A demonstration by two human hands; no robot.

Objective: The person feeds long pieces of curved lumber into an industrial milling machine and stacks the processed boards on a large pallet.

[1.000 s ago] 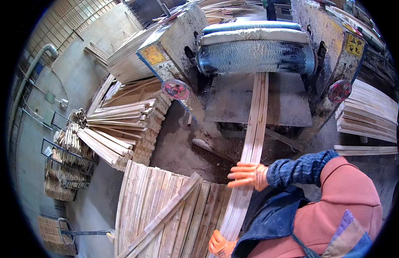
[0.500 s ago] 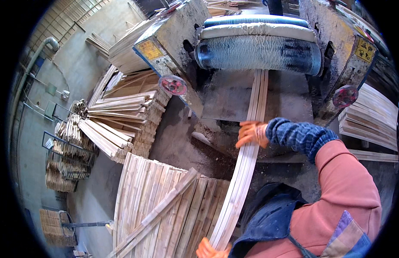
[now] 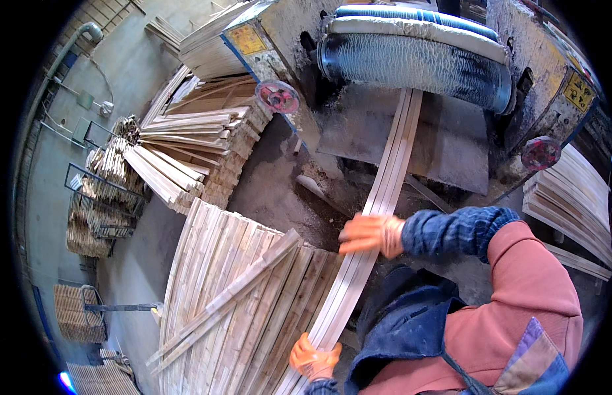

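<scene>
Long pale wooden strips (image 3: 385,181), lying side by side, run from the lower middle up to a machine's wide roller (image 3: 415,66), their far ends just below it. My right hand (image 3: 372,235), in an orange glove, lies across the top of the strips with its fingers stretched out. Nearer to me, my left hand (image 3: 314,359), also gloved in orange, is closed around the strips at their left edge; its fingertips are partly hidden. The strips pass beside a stack of boards (image 3: 220,289) on the left.
A single loose strip (image 3: 233,293) lies slantwise on that stack. Farther left are a heap of bundled strips (image 3: 187,145) and racks of slats (image 3: 98,230). Red handwheels (image 3: 278,97) sit on the machine's sides. More boards (image 3: 569,197) are piled at the right.
My right hand has come back along the strips toward my left hand. More of my left hand shows, with its cuff. The whole view has shifted slightly.
</scene>
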